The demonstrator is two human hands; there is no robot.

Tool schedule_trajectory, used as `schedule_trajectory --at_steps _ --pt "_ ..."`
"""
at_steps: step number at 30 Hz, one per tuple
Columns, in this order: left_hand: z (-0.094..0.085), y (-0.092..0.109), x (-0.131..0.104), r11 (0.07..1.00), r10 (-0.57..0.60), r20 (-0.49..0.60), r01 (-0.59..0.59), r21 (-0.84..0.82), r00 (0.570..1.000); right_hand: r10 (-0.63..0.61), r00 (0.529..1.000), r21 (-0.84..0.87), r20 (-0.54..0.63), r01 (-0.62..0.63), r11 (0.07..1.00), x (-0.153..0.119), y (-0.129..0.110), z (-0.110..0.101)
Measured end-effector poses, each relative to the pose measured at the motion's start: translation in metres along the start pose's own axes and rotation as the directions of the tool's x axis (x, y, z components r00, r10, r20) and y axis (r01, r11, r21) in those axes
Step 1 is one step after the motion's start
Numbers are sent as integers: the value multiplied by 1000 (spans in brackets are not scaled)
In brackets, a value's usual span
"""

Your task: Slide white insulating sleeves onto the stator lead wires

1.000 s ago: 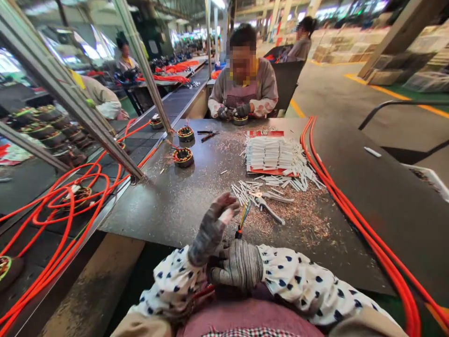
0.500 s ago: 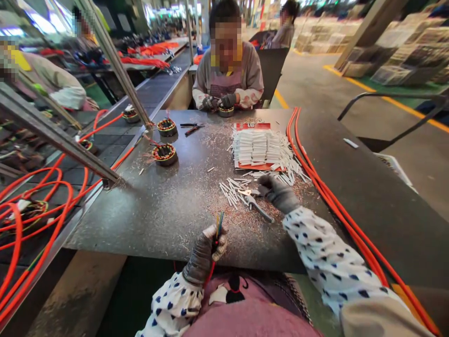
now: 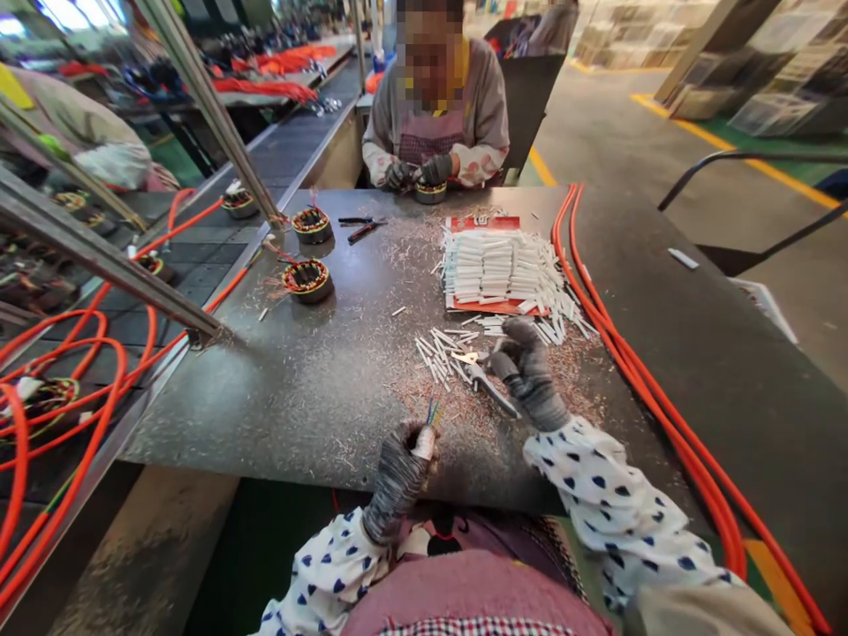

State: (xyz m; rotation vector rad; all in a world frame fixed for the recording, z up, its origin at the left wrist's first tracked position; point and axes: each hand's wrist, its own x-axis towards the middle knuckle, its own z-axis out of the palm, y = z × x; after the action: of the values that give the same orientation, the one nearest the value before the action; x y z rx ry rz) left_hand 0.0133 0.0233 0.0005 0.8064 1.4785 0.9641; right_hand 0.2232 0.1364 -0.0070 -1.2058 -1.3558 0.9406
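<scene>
Near the table's front edge, my left hand (image 3: 402, 468), in a grey glove, is closed around thin coloured wires (image 3: 433, 412) whose tips point up. My right hand (image 3: 528, 375), also gloved, rests over the grey-handled pliers (image 3: 491, 389), its fingers apart and reaching toward the white tubes. Whether it touches the pliers is hard to tell. Loose white tubes (image 3: 437, 356) lie left of the pliers. Behind them a large pile of white tubes (image 3: 490, 267) covers a red and white packet.
Across the table (image 3: 278, 389) a person's gloved hands (image 3: 434, 170) hold a wound ring. Two wound rings (image 3: 308, 280) and black-red pliers (image 3: 361, 229) lie at left. Orange cables (image 3: 623, 353) run down the right side. Metal posts (image 3: 212, 110) stand at left.
My right hand has opened its fingers beside the pliers. My left hand has turned, with its back now more to the camera and the wires still in it. The view has shifted slightly.
</scene>
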Motion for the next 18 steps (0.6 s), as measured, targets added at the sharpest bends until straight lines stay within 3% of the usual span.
schedule_trajectory --at_steps 2,5,11,15,18 --pt "5 1 -4 985 133 -89 -121 125 987 92 995 333 -26 -78 940 -29 -15 20" --pt "8 0 -11 945 286 -155 -251 210 946 242 969 537 -49 -179 825 -53 -34 45" --pt "6 0 -24 914 373 -184 -325 245 910 255 967 592 -18 -196 782 -59 -43 46" --pt "4 -4 -28 902 395 -185 -342 263 900 173 981 539 -85 -101 836 -59 -52 37" --pt "3 -8 -30 903 395 -179 -344 259 901 105 994 508 -32 -74 858 -57 -66 33"
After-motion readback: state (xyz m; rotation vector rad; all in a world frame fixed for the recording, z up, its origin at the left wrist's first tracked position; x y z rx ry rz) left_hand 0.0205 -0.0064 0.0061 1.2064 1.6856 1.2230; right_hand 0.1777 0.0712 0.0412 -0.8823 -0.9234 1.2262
